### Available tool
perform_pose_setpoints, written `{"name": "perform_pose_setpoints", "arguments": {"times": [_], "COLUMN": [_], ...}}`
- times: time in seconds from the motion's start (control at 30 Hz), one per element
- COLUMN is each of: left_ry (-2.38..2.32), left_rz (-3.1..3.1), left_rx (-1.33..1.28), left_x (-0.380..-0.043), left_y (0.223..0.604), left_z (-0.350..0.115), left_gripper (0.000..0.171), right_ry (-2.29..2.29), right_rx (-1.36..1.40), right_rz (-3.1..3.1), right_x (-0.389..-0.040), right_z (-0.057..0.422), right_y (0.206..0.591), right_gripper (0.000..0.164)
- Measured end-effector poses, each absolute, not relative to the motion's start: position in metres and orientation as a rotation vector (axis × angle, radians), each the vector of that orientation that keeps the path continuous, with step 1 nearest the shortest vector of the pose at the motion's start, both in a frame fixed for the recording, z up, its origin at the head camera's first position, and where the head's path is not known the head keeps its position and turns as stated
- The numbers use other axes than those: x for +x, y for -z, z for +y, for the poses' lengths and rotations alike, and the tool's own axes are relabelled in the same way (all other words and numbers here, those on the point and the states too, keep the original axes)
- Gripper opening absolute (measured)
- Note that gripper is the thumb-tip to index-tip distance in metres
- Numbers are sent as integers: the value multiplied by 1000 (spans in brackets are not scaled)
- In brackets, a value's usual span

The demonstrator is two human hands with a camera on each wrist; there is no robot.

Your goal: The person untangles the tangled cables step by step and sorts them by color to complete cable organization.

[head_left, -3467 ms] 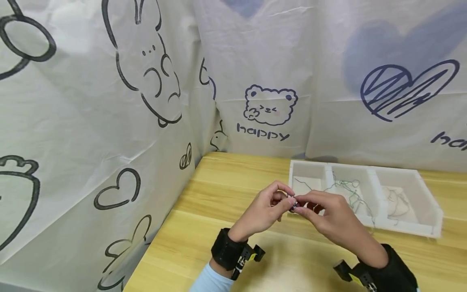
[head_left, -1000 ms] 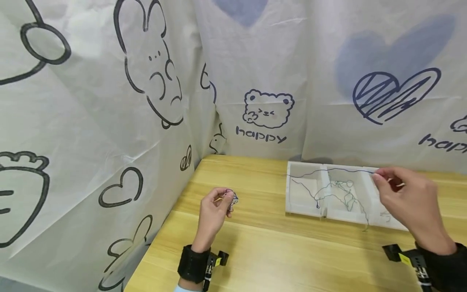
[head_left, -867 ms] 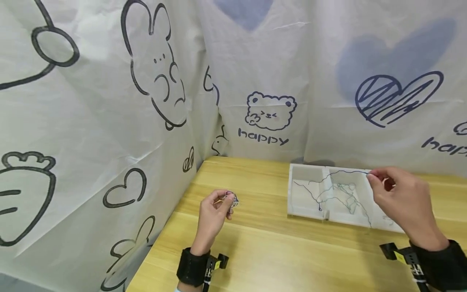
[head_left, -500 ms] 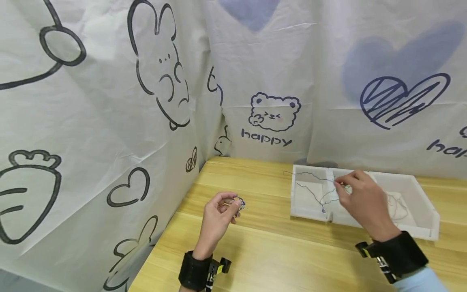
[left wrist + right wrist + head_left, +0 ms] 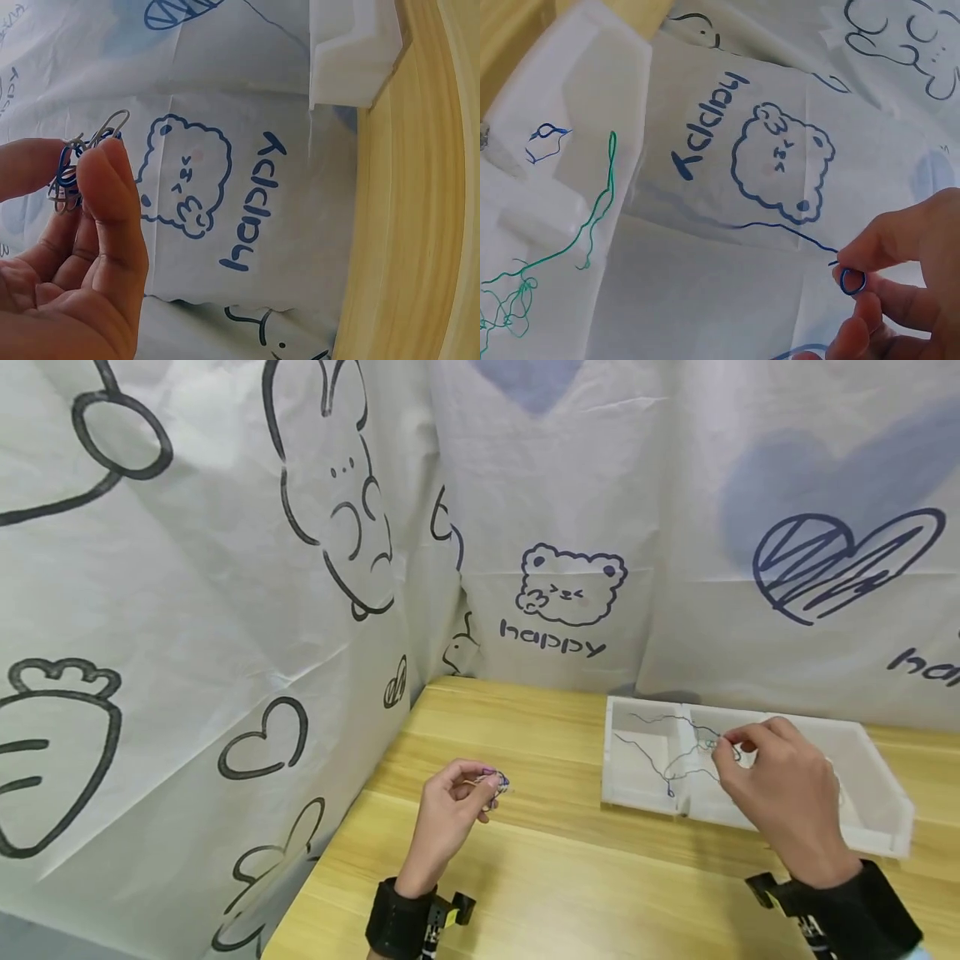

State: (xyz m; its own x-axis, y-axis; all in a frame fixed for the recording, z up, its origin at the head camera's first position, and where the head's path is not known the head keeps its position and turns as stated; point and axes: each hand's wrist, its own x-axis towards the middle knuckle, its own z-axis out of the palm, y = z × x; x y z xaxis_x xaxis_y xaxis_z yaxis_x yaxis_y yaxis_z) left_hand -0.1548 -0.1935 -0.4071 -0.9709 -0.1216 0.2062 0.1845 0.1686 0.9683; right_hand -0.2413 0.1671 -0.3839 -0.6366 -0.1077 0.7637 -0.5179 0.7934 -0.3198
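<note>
My left hand (image 5: pixel 446 810) pinches a small tangled clump of thin wire (image 5: pixel 67 176), blue and silvery with bent loops, between thumb and fingers above the table. The right hand (image 5: pixel 783 785) is over the middle of the white tray and pinches a long, wavy blue wire (image 5: pixel 795 231). A small ring in that wire shows at the fingertips in the right wrist view, and its free end trails leftward. Green wires (image 5: pixel 514 300) lie tangled in the tray's middle compartment. Another dark blue wire (image 5: pixel 547 133) with a small loop is in the left compartment.
The white three-compartment tray (image 5: pixel 817 847) stands at the back right of the wooden table (image 5: pixel 570 893); my right hand covers much of its right compartment. A printed white cloth (image 5: pixel 570 485) hangs behind and on the left.
The hands were together at the clump and then parted, the right drawing the blue wire away. It went far right, came back left, and now sits slightly lower over the tray.
</note>
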Motion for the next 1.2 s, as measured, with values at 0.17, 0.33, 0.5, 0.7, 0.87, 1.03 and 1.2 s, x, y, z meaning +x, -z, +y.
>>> {"name": "perform_pose_setpoints", "arguments": {"times": [0.17,0.33,0.5,0.7,0.87,1.03,1.2], "left_ry": [1909,1933,1956,1982,2038,2103,2107], "left_rz": [-2218,-2231,-2270,-2304,-2301,-2272,-2284], "left_rx": [-107,-150,-202,-231,-239,-257,-280], "left_x": [-154,-153,-153,-155,-156,-159,-160], "left_y": [407,409,413,417,418,420,424], "left_z": [-188,-180,-169,-161,-154,-148,-141], "left_gripper": [23,21,20,20,23,22,19], "right_ry": [-675,-633,-648,-650,-698,-722,-831], "right_rx": [486,598,672,693,691,708,800], "right_rz": [-2256,-2410,-2657,-2791,-2902,-2942,-2806], "right_x": [-241,-249,-251,-251,-246,-239,-225], "right_z": [161,141,119,109,118,120,112], "right_y": [386,399,418,433,435,429,417], "right_gripper": [5,3,8,8,22,40,27]}}
